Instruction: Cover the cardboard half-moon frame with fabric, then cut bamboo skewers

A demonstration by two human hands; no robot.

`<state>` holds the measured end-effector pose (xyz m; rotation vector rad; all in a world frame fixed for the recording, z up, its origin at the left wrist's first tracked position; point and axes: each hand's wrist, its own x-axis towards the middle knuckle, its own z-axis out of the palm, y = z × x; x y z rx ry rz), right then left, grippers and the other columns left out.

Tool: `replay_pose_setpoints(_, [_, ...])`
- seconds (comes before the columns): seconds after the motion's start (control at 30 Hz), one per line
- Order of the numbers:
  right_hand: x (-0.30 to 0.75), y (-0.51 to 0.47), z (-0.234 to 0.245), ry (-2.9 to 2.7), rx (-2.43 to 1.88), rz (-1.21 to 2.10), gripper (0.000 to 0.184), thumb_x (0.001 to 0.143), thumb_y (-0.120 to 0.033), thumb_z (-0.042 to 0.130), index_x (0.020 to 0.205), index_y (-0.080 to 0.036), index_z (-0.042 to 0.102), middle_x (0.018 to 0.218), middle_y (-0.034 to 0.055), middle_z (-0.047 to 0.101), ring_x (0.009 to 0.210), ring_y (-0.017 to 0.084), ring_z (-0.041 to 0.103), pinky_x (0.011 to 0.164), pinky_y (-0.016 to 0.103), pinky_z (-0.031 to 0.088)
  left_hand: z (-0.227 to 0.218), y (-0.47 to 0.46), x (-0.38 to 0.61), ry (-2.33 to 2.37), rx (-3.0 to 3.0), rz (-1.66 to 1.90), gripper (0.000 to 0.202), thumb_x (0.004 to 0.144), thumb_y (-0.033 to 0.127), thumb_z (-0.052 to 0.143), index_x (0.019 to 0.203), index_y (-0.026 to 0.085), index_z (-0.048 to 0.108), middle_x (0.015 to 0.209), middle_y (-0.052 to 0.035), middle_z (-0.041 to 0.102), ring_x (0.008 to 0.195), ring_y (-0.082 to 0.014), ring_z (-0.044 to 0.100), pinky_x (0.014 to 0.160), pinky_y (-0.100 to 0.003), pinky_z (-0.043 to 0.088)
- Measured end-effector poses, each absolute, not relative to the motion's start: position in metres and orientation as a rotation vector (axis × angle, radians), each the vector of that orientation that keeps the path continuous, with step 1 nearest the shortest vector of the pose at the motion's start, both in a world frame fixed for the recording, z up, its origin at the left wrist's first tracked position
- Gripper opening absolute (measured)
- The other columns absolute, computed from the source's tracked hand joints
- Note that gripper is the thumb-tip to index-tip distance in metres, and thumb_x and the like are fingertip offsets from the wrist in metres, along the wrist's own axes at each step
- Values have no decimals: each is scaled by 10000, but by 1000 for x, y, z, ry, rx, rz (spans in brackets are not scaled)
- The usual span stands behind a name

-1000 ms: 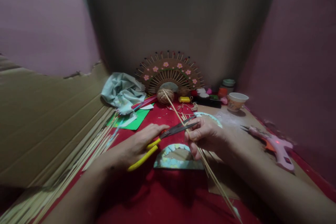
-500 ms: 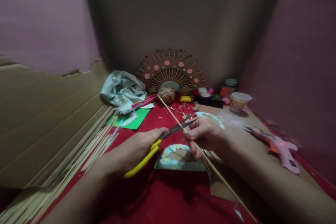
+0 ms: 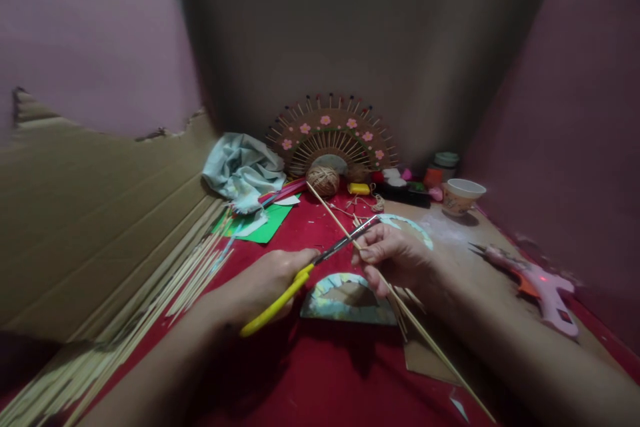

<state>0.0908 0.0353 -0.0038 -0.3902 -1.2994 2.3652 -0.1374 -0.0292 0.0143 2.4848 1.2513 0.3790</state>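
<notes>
My left hand (image 3: 277, 280) is closed around the yellow handles of a pair of scissors (image 3: 280, 303). The dark blades point up to the right and cross a long thin bamboo stick (image 3: 425, 333). My right hand (image 3: 393, 253) pinches that stick just below the blades, between thumb and fingers. The stick slants from near a twine ball (image 3: 323, 181) down to the lower right. Below the hands lies a half-ring piece covered in pale blue patterned fabric (image 3: 325, 307). Several short stick pieces (image 3: 400, 323) show under my right hand.
Many bamboo sticks (image 3: 145, 327) lie along the cardboard wall (image 3: 125, 213) at left. A decorated stick fan (image 3: 330, 133) stands at the back, beside crumpled cloth (image 3: 243, 167). A paper cup (image 3: 463, 197) and a pink glue gun (image 3: 540, 287) are at right on cardboard.
The scissor blades have closed together on the stick. My right hand keeps its pinch, and the whole view has shifted slightly.
</notes>
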Motion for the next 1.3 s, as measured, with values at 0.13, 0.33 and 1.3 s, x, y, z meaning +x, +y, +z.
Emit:
replay_pose_setpoints(0.13, [91,37,-5,-1305,-401,2360,128,677,-171,643,735,-57,635,511,68,665,398,159,625,353,181,475,14,-28,-136,1265,2445,366,382,636,56,430,982,173,540,736,10,574,594,-107,476,548,-194,340])
replay_pose_setpoints(0.33, [90,37,7,-1313,-546,2223,108,675,-181,655,685,-88,601,506,60,656,387,147,613,371,188,477,2,-18,-142,1221,2465,495,318,622,6,381,863,174,502,669,35,513,556,-90,417,536,-194,317])
replay_pose_setpoints(1.3, [64,4,16,-2010,-1084,346,288,815,-220,460,547,-150,540,483,-18,432,491,87,340,508,239,273,-3,-17,-133,1479,2379,534,240,723,119,444,946,173,517,735,-4,579,621,-130,509,574,-218,387])
